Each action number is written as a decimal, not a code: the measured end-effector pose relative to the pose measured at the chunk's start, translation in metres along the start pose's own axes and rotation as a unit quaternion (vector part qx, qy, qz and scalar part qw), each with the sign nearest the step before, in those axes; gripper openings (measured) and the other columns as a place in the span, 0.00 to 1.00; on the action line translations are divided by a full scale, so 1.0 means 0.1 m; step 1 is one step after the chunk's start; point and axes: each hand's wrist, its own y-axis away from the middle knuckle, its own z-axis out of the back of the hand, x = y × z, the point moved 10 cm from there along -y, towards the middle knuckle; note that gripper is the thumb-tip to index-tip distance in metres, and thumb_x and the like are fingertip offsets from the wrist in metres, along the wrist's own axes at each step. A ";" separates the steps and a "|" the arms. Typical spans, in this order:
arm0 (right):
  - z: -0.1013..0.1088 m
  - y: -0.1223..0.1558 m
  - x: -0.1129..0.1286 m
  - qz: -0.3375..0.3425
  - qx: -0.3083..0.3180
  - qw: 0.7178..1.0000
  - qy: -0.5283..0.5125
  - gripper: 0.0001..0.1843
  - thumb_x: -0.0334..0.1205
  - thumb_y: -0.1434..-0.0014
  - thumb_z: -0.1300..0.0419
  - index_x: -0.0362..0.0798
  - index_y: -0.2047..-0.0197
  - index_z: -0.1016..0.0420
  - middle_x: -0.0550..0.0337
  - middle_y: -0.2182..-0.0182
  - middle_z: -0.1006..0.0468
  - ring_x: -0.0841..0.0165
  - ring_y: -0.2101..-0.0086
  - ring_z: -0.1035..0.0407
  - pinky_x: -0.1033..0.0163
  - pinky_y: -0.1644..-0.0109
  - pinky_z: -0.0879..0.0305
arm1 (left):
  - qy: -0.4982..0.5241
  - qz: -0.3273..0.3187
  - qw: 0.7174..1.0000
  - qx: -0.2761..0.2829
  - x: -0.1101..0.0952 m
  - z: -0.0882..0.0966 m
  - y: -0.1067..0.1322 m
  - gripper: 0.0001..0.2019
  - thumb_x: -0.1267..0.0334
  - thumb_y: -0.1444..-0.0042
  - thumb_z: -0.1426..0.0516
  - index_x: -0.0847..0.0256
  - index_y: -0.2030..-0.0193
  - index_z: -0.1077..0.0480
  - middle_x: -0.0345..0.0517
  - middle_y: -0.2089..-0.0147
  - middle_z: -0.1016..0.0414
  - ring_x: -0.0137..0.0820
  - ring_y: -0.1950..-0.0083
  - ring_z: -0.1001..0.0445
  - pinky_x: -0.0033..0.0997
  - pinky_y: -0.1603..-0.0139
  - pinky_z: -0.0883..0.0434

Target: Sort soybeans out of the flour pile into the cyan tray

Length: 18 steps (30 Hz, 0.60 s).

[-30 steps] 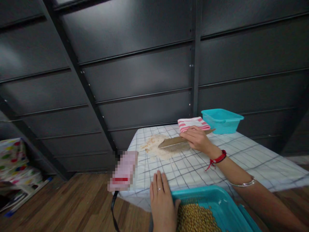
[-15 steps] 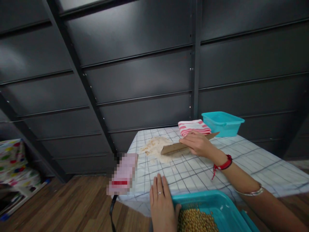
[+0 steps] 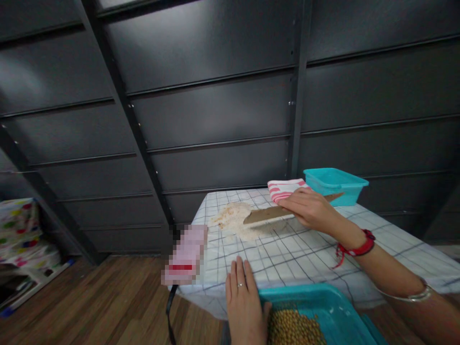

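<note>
My right hand (image 3: 312, 208) is closed around a long strip of brown cardboard (image 3: 264, 215). The strip's left end lies low over a spread heap of pale grains (image 3: 237, 215) on the checked tablecloth (image 3: 283, 266). Its other end sticks out past my knuckles towards the back right. Flat at the table's front edge rests my left hand (image 3: 244, 302), fingers stretched out and its thumb against the near teal tub (image 3: 323, 293). Inside this tub are many small tan-brown beans or seeds (image 3: 294, 328); its lower part is cut off by the frame.
A folded pink-and-white striped cloth (image 3: 283, 189) and a second turquoise tub (image 3: 348, 194) stand at the back right. A blurred-out pink object (image 3: 187, 251) with a black strap lies at the left edge. Dark panels (image 3: 215, 115) rise behind the table.
My right hand has moved to the right with the cardboard strip, drawing its left end across the grains. My left hand stays by the near tub. The view has shifted slightly.
</note>
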 end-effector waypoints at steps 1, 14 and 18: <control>0.02 0.01 0.07 0.011 0.000 1.000 -0.013 0.16 0.23 0.47 0.54 0.47 0.60 0.31 0.60 0.71 0.25 0.70 0.71 0.35 0.61 0.63 0.40 | 0.000 -0.004 1.000 0.000 0.00 -0.01 0.00 0.35 0.70 0.61 0.42 0.69 0.42 0.45 0.61 0.38 0.44 0.47 0.38 0.46 0.51 0.42 0.40; 0.46 0.43 0.47 0.052 -0.010 0.995 -0.088 0.18 0.24 0.45 0.54 0.49 0.54 0.36 0.60 0.73 0.25 0.70 0.71 0.34 0.60 0.62 0.37 | -0.001 -0.014 1.000 0.008 -0.01 0.11 -0.03 0.32 0.70 0.60 0.43 0.69 0.44 0.43 0.62 0.40 0.41 0.45 0.39 0.43 0.49 0.43 0.39; 0.21 0.37 0.48 0.058 -0.010 0.997 -0.053 0.16 0.23 0.45 0.54 0.45 0.57 0.35 0.59 0.73 0.25 0.70 0.72 0.35 0.60 0.64 0.38 | -0.007 -0.008 1.000 0.018 -0.01 0.12 -0.05 0.32 0.69 0.59 0.42 0.69 0.44 0.42 0.62 0.40 0.41 0.45 0.40 0.42 0.48 0.44 0.38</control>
